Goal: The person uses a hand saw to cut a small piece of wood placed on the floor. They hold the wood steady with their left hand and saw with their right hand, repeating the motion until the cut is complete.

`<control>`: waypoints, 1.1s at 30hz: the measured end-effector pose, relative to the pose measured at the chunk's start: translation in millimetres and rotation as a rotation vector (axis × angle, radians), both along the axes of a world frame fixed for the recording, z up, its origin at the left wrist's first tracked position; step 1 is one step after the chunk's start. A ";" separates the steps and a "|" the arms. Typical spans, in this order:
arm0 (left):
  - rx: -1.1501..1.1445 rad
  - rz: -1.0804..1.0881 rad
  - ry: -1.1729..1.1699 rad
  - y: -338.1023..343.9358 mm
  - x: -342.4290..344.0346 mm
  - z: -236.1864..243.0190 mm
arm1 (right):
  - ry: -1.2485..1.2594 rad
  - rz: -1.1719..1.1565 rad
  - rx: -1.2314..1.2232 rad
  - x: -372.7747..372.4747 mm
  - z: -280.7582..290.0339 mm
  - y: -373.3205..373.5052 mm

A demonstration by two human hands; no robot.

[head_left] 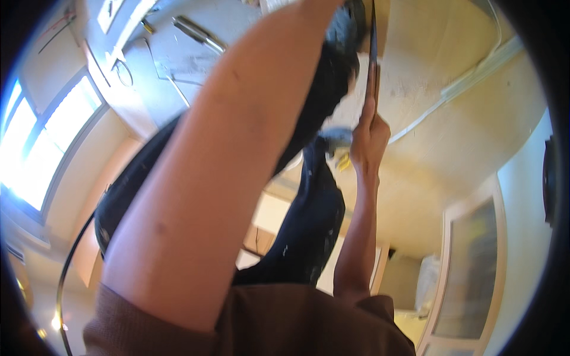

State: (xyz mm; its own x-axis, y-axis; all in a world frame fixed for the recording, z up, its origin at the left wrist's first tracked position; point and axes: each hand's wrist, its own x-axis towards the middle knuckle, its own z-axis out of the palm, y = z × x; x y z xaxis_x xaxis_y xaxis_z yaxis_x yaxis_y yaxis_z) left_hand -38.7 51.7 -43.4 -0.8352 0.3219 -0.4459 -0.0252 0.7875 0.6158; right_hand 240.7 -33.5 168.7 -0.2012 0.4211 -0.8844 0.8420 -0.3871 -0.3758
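My left forearm (219, 166) fills the middle of the view and rises to the top edge, where the hand passes out of sight. My right hand (369, 139) is raised with its fingers closed on the lower end of a thin dark upright strip (373, 53), which runs to the top edge. Behind both arms is a dark, paint-flecked trouser leg (312, 225). A small grey and yellow object (339, 148) sits just left of my right hand, too blurred to identify. Brown sleeves (267, 323) cover my upper arms at the bottom.
A bright window (35, 142) is at the left. A pale wooden surface (439, 118) with white trim (475, 74) spreads behind my right hand. A glazed door (469, 267) stands at the lower right. A metal tube (199, 32) lies at the top. A black cable (65, 267) curves at the lower left.
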 end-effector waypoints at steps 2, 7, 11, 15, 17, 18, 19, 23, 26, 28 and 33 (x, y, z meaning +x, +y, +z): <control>0.021 0.026 -0.165 -3.4 -12.1 11.4 | -0.069 0.002 -0.055 14.6 36.0 -1.4; -0.007 -0.046 -0.061 1.2 -8.1 22.4 | 0.131 0.034 0.133 -2.8 0.3 14.1; 0.057 -0.007 -0.107 -16.9 -8.4 5.8 | 0.039 0.069 0.052 -36.7 -4.3 29.9; 0.025 0.012 -0.123 -2.1 -7.2 26.9 | 0.108 -0.034 0.134 15.1 30.2 -10.7; 0.032 -0.061 0.029 -12.9 -4.2 18.2 | 0.125 0.018 0.125 -4.6 -4.1 8.0; 0.022 -0.065 0.033 -9.6 -3.2 16.1 | 0.099 0.022 0.104 -29.7 -23.4 24.5; 0.024 -0.103 0.009 1.8 -0.2 3.0 | 0.043 -0.007 0.095 -53.1 -35.3 37.1; 0.061 -0.044 -0.075 -16.5 -18.1 2.5 | -0.063 0.071 -0.035 -5.4 15.2 1.6; 0.056 -0.089 0.184 -16.6 -12.4 -8.2 | 0.068 0.006 0.025 20.8 55.5 -16.9; 0.004 -0.080 0.020 -9.3 13.6 10.4 | 0.009 0.024 -0.022 5.4 10.2 14.6; 0.164 0.003 -0.044 -22.5 -27.7 -40.8 | 0.114 0.015 0.041 -27.8 -15.0 8.8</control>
State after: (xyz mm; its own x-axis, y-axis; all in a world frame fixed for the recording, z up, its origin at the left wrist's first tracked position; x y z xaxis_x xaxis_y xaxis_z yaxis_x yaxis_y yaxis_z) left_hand -66.4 29.2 -84.3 -0.8173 0.3907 -0.4234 -0.0574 0.6761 0.7346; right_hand 212.8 -24.6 153.7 -0.3056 0.4525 -0.8378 0.7985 -0.3575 -0.4844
